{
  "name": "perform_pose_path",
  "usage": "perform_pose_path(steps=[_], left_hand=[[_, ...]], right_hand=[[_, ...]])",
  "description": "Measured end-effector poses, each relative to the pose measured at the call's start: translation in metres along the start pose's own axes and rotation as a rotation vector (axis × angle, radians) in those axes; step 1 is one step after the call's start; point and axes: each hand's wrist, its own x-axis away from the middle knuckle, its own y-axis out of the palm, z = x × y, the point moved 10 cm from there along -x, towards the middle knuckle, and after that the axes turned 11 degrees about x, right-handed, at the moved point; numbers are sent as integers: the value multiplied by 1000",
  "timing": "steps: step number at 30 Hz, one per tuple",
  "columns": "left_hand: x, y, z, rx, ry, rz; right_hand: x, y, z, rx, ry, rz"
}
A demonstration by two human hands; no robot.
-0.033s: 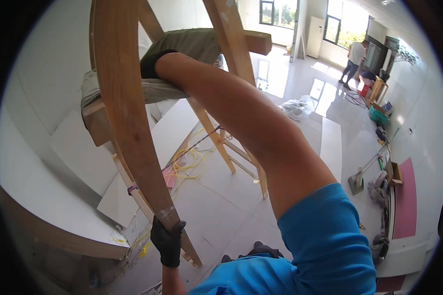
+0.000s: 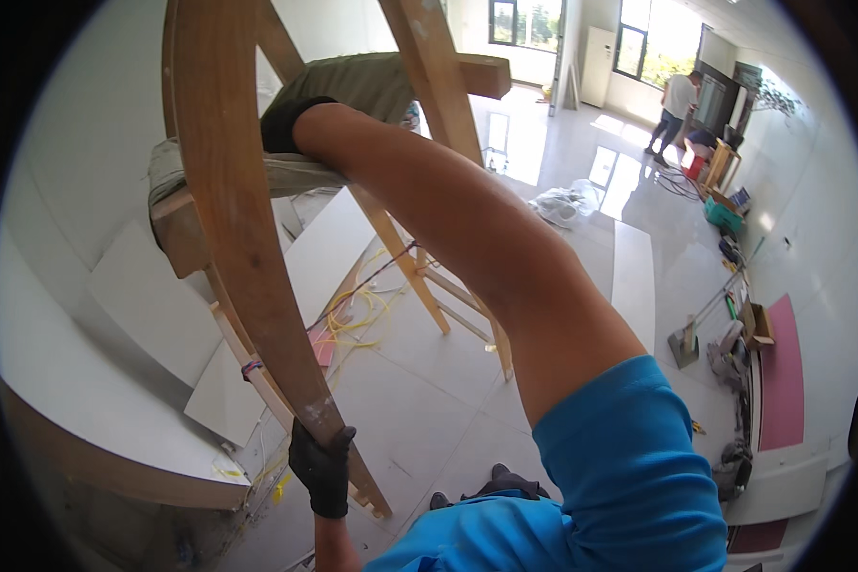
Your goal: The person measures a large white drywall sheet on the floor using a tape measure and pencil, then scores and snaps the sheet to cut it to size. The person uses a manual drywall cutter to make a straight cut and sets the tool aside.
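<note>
Tall wooden A-frame stepladder (image 2: 248,238) fills the left centre, its upper legs close to the camera. My left hand (image 2: 322,462), in a black glove, is closed round the lower end of the near leg. My right arm reaches across to the top, where my right hand (image 2: 291,124), also gloved in black, lies against fabric; its fingers are hidden. Olive cloth (image 2: 353,76) and pale cloth (image 2: 305,176) drape over a crosswise timber (image 2: 481,74). A cord (image 2: 372,276) runs between the legs.
White panels (image 2: 143,296) lean at left; yellow cables (image 2: 357,315) lie on the tiled floor (image 2: 419,410). A long white board (image 2: 631,286), crumpled plastic (image 2: 562,205), a pink panel (image 2: 782,372) and a teal bin (image 2: 723,214) are right. A person (image 2: 674,114) stands near the far windows.
The view has shifted a little, so the ladder and the room sit slightly differently in the picture. Both of my hands keep their places on the ladder.
</note>
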Motion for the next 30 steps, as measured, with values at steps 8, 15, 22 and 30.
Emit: perform_pose_path(steps=[8, 15, 22, 30], left_hand=[[-7, 3, -29, -40, -157, -57], [11, -20, -45, -136, -68, 0], [46, 4, 145, -142, 507, 121], [369, 263, 206, 880, -772, -1758]], right_hand=[[204, -142, 34, 161, 349, 723], [478, -5, 3, -881, 612, 819], [746, 144, -124, -1828, 1283, 745], [838, 89, -189, -1092, 1355, 735]])
